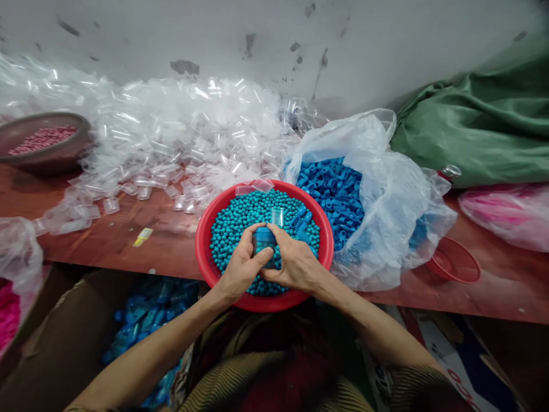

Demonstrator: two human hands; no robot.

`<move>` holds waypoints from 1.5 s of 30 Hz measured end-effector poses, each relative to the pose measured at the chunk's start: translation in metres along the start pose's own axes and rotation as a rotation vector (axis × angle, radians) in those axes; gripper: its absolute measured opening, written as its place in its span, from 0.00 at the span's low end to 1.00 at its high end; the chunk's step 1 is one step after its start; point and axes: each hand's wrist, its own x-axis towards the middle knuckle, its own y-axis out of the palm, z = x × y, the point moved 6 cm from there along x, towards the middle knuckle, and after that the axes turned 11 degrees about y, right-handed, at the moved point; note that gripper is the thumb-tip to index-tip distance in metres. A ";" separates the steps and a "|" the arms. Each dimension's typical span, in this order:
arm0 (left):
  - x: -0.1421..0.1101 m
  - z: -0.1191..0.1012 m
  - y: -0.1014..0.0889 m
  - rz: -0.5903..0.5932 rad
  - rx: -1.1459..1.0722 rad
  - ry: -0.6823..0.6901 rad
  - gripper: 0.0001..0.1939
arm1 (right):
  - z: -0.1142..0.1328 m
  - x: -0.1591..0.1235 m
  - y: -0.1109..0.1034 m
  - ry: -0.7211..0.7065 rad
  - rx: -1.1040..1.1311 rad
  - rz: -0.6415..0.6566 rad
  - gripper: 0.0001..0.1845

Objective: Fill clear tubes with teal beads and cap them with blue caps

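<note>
left hand (243,264) and right hand (295,260) both curled round the clear blue-topped container (263,237), frame centre, over the red basin (203,243). uneven finger pressure could make it slip, likely dropping it among the teal beads (240,214).

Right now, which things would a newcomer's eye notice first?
Probably the red basin of turquoise beads, at the picture's centre, where the left hand and right hand hold a small clear container with a blue top. Behind it to the left, clear plastic cups heap towards the wall; to the right, an open plastic bag shows blue pieces.
</note>
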 end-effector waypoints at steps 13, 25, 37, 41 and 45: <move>-0.006 -0.005 0.001 -0.039 0.412 0.131 0.07 | 0.004 -0.011 0.010 -0.150 -0.013 -0.104 0.37; -0.004 -0.004 0.003 0.202 -0.167 -0.193 0.22 | -0.004 -0.012 -0.015 -0.124 0.293 -0.100 0.43; -0.007 -0.007 0.013 0.326 0.395 -0.057 0.10 | -0.011 0.025 0.001 0.300 1.092 0.379 0.33; -0.006 -0.013 0.013 0.326 0.438 0.043 0.07 | 0.000 0.020 0.016 0.414 1.117 0.541 0.27; -0.010 -0.015 0.011 0.362 0.451 0.082 0.07 | 0.000 0.006 0.028 0.567 1.213 0.672 0.19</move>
